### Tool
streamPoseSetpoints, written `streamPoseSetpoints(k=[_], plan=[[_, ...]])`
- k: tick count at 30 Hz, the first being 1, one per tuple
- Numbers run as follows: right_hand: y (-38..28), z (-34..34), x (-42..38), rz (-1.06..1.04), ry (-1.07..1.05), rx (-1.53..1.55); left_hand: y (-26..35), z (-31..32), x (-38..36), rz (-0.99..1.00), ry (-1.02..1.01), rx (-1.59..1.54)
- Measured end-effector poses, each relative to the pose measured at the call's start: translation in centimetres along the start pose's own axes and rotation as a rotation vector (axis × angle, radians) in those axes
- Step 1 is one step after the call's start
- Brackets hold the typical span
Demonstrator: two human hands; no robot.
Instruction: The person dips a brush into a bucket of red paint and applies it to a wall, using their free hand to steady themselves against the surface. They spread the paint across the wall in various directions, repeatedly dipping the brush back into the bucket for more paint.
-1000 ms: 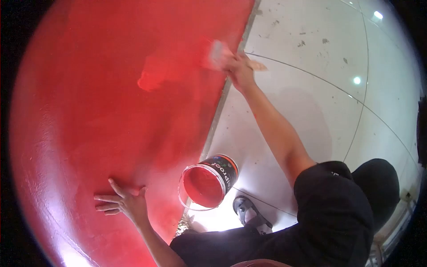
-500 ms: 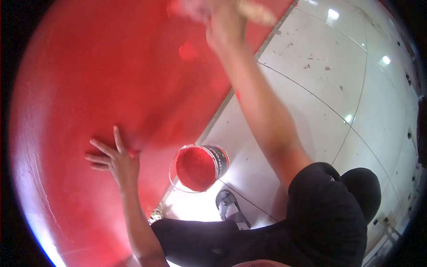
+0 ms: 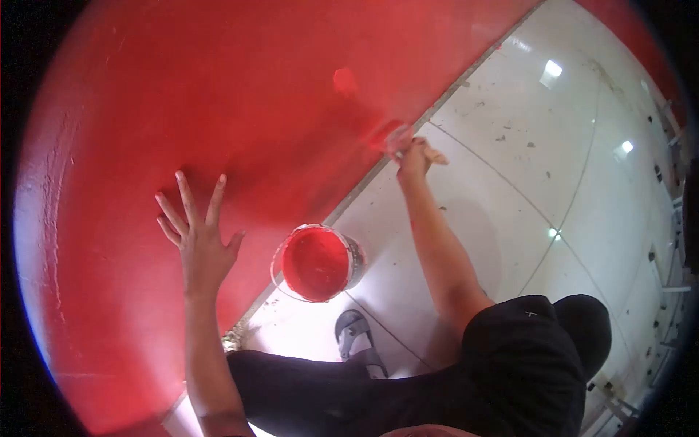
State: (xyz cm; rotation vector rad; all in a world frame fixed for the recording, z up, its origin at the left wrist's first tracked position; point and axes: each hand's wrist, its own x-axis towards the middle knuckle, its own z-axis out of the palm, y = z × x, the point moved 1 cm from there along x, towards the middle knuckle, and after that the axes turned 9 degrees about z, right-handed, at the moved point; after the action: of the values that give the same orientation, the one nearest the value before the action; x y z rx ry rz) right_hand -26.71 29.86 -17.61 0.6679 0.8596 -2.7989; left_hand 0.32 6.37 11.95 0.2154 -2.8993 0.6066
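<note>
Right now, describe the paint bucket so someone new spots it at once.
Find the edge where the big red surface meets the white tiled floor. Beside that edge, between the spread left hand and the sandal, is the bucket. Unlike the brush in the right hand, it is round, with red paint inside and a thin looped handle.

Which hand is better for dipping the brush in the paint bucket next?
Probably the right hand. It holds the brush, and the bucket looks within its easy reach. The left hand is empty, its fingers spread.
</note>
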Motion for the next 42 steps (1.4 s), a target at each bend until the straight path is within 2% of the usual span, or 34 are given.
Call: streamPoseSetpoints(k=[3, 4, 6, 7, 8, 9, 10, 12, 13, 14, 16, 18, 20, 22, 23, 25, 28, 30, 31, 33, 34, 36, 37, 39, 41, 42], plan=[[-0.2, 4.3, -4.9, 0.036, 0.122, -0.148, 0.0, -0.4, -0.1, -0.001, 0.048, -0.082], [0.8, 5.1, -3.0, -0.158, 0.029, -0.247, 0.1, -0.5, -0.1, -0.018, 0.039, -0.103], [-1.9, 10.3, -5.3, -0.214, -0.194, -0.096, 0.1, -0.2, 0.1, -0.026, 0.134, -0.068], [-3.4, 12.9, -6.6, -0.227, -0.310, -0.019, 0.0, -0.1, 0.3, -0.035, 0.094, -0.085], [-6.0, 15.6, -9.8, -0.154, -0.316, 0.107, -0.1, -0.2, 0.5, -0.059, 0.155, -0.067], [-7.7, 17.0, -10.0, -0.287, -0.496, 0.123, -0.2, 0.0, 0.6, -0.082, 0.221, -0.043], [-8.9, 17.8, -9.8, -0.422, -0.681, 0.147, -0.2, 0.6, 0.7, -0.087, 0.184, -0.050], [-10.1, 19.1, -12.2, -0.390, -0.646, 0.216, -0.6, 1.1, 1.1, -0.110, 0.326, 0.130], [-10.5, 19.3, -12.6, -0.383, -0.628, 0.299, -0.8, 1.6, 1.0, -0.109, 0.317, 0.138], [-9.2, 17.3, -8.5, -0.365, -0.861, 0.179, -1.1, 2.3, 1.0, -0.127, 0.269, 0.187], [-5.0, 13.0, -7.4, -0.295, -0.449, 0.039, -1.4, 3.2, 1.2, -0.139, 0.230, 0.246], [-0.5, 8.1, -5.9, -0.123, -0.348, 0.126, -1.5, 3.7, 1.4, -0.153, 0.174, 0.249], [2.2, 2.0, -3.9, -0.017, -0.257, 0.026, -1.7, 4.4, 1.9, -0.161, 0.172, 0.266], [4.2, -1.1, -3.3, 0.048, 0.091, 0.053, -1.8, 4.5, 2.0, -0.160, 0.164, 0.289], [5.0, -2.3, -2.6, 0.041, 0.103, 0.081, -1.6, 4.4, 1.9, -0.174, 0.165, 0.277], [6.2, -4.0, -1.7, -0.006, 0.144, -0.067, -1.2, 4.5, 2.2, -0.153, 0.171, 0.279], [4.5, 1.9, -3.8, 0.048, 0.094, -0.039, -1.5, 4.6, 2.4, -0.169, 0.158, 0.342], [1.3, 8.2, -7.5, -0.280, -0.156, -0.131, -1.2, 4.7, 2.5, -0.224, 0.114, 0.356], [-0.6, 11.3, -9.9, -0.303, -0.221, 0.056, -1.3, 4.8, 2.4, -0.200, 0.097, 0.365], [-3.5, 14.1, -12.3, -0.283, -0.485, 0.261, -1.4, 5.1, 2.3, -0.182, 0.169, 0.360], [-3.5, 14.2, -12.0, -0.286, -0.462, 0.277, -1.2, 5.1, 2.2, -0.157, 0.167, 0.369], [-4.0, 14.7, -10.7, -0.501, -0.634, 0.079, -1.4, 5.1, 2.3, -0.190, 0.156, 0.396], [-3.4, 13.9, -9.7, -0.520, -0.615, 0.104, -1.7, 5.2, 2.4, -0.161, 0.173, 0.410], [1.2, 9.6, -7.0, -0.137, -0.429, 0.225, -2.5, 5.8, 2.1, -0.126, 0.212, 0.425], [3.4, 4.9, -6.0, 0.039, -0.145, 0.375, -3.0, 6.3, 2.0, -0.102, 0.233, 0.442], [5.0, 2.0, -4.6, 0.028, -0.102, 0.288, -3.1, 6.3, 2.1, -0.112, 0.238, 0.455]])
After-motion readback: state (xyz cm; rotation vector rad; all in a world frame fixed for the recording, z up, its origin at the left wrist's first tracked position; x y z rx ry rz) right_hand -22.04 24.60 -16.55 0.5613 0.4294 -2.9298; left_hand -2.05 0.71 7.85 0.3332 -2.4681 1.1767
